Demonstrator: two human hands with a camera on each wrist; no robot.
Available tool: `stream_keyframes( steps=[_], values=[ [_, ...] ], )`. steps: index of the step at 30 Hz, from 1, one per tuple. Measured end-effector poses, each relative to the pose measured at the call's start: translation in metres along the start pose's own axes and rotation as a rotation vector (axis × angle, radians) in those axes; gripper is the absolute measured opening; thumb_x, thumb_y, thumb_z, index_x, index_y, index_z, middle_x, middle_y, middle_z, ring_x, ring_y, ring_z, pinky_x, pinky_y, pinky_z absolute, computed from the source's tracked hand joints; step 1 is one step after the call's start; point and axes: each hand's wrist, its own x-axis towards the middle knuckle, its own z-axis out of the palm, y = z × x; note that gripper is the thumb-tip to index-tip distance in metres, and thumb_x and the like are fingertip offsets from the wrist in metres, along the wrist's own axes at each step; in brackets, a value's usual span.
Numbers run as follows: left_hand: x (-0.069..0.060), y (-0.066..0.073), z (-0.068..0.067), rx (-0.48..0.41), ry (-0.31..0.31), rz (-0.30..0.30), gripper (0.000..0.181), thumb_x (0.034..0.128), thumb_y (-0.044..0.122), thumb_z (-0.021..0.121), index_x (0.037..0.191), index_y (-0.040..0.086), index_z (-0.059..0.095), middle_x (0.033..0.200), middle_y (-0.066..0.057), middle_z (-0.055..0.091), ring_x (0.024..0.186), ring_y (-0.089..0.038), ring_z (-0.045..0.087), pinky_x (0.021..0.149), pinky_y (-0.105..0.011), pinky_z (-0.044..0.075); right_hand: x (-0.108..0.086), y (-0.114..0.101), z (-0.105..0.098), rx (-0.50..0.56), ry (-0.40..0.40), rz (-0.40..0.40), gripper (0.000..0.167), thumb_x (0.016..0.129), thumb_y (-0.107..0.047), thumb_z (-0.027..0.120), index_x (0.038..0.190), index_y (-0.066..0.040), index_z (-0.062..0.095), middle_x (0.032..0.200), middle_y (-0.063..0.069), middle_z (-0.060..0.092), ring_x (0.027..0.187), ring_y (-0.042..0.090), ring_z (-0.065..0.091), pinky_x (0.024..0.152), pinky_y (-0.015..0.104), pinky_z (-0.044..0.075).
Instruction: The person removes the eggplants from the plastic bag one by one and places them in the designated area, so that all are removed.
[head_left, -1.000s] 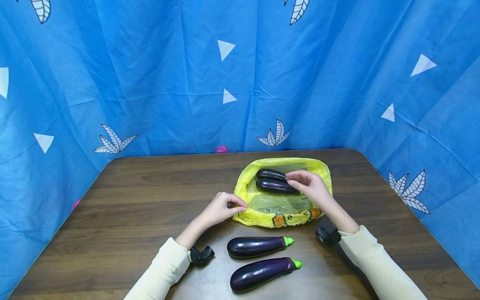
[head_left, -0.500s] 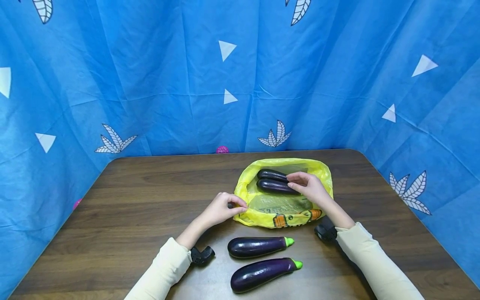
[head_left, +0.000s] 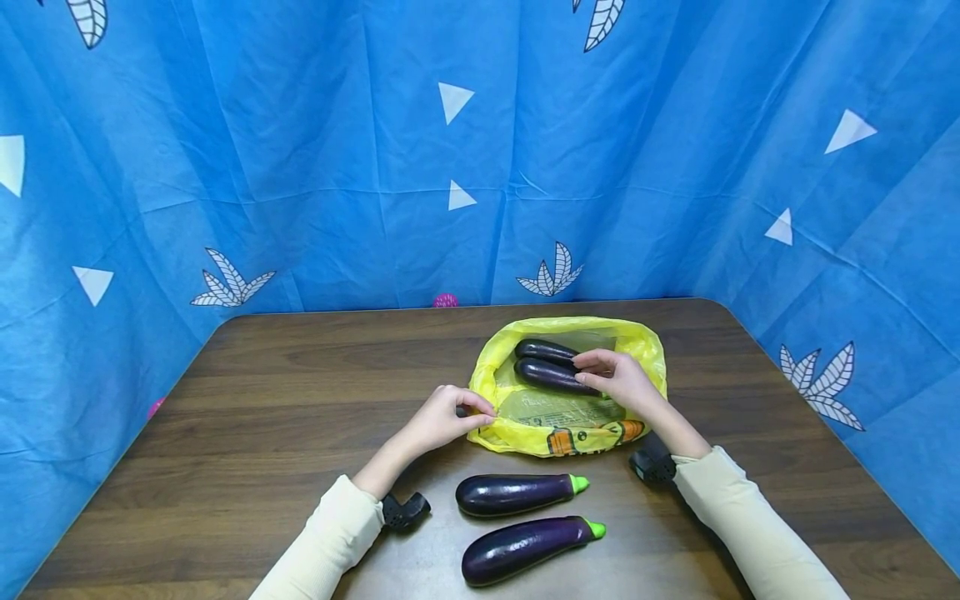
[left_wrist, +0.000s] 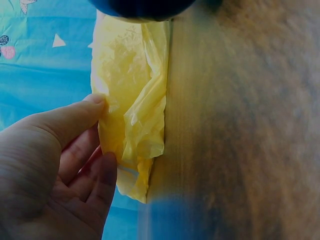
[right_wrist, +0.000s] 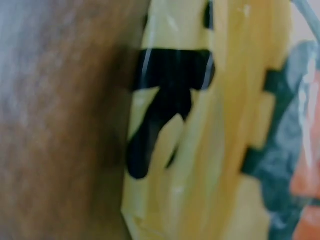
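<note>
A yellow plastic bag [head_left: 491, 367] lies on the table with its mouth spread wide. Two dark purple eggplants rest side by side in it, the far eggplant [head_left: 542, 350] and the near eggplant [head_left: 546, 374]. My left hand [head_left: 438, 418] pinches the bag's left rim between thumb and fingers; the left wrist view shows this hand [left_wrist: 65, 160] on the yellow film. Reaching into the bag, my right hand [head_left: 626, 381] holds the near eggplant around its right end, which the fingers partly hide. The right wrist view has only the bag's printed side [right_wrist: 175, 125], no hand.
Two more eggplants with green stem ends, one eggplant [head_left: 513, 494] behind the other eggplant [head_left: 525, 548], lie in front of the bag. All stand on a brown wooden table [head_left: 300, 400]. A blue patterned curtain [head_left: 337, 150] hangs behind it.
My right hand has shifted slightly toward me, and the near eggplant's right end has swung the same way, apart from the far one. The left hand stays on the rim.
</note>
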Motion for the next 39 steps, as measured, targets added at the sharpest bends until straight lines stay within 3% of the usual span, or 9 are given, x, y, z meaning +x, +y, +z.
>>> stream_keyframes(
  steps=[9, 20, 26, 33, 39],
  values=[
    [0.0, 0.0, -0.001, -0.006, -0.004, -0.005, 0.004, 0.0845, 0.01, 0.07, 0.087, 0.008, 0.074, 0.085, 0.004, 0.069, 0.08, -0.007, 0.061, 0.072, -0.026, 0.049, -0.001, 0.003, 0.001, -0.002, -0.05, -0.006, 0.031, 0.089, -0.007, 0.065, 0.114, 0.008, 0.06, 0.11, 0.022, 0.061, 0.098, 0.033, 0.059, 0.079, 0.038, 0.049],
    [0.001, -0.001, -0.001, -0.01, -0.006, 0.002, 0.004, 0.0847, 0.01, 0.07, 0.087, 0.008, 0.074, 0.086, 0.004, 0.069, 0.08, -0.007, 0.061, 0.071, -0.026, 0.049, 0.0, 0.006, 0.001, -0.125, -0.087, -0.023, 0.031, 0.089, -0.01, 0.065, 0.116, 0.005, 0.061, 0.109, 0.019, 0.062, 0.098, 0.032, 0.058, 0.08, 0.042, 0.048],
    [0.001, -0.001, -0.001, -0.009, -0.004, 0.003, 0.004, 0.0846, 0.009, 0.07, 0.087, 0.008, 0.074, 0.085, 0.004, 0.069, 0.079, -0.007, 0.061, 0.07, -0.026, 0.048, 0.001, 0.008, 0.001, -0.11, -0.1, -0.023, 0.033, 0.088, -0.011, 0.066, 0.116, 0.005, 0.061, 0.11, 0.019, 0.061, 0.099, 0.032, 0.057, 0.08, 0.043, 0.047],
    [0.001, -0.002, -0.001, -0.009, -0.004, 0.006, 0.004, 0.0844, 0.01, 0.07, 0.086, 0.008, 0.074, 0.085, 0.004, 0.069, 0.08, -0.007, 0.061, 0.072, -0.026, 0.048, -0.003, 0.009, 0.0, -0.086, -0.108, -0.096, 0.034, 0.088, -0.019, 0.068, 0.114, 0.001, 0.063, 0.106, 0.014, 0.063, 0.095, 0.029, 0.059, 0.077, 0.04, 0.048],
    [0.001, -0.002, 0.0, -0.011, -0.009, 0.006, 0.004, 0.0844, 0.01, 0.07, 0.086, 0.008, 0.074, 0.085, 0.005, 0.069, 0.08, -0.007, 0.061, 0.072, -0.026, 0.048, -0.003, 0.01, 0.001, -0.083, -0.139, -0.024, 0.035, 0.088, -0.011, 0.067, 0.118, 0.003, 0.06, 0.112, 0.018, 0.061, 0.101, 0.032, 0.056, 0.083, 0.044, 0.046]
  ],
)
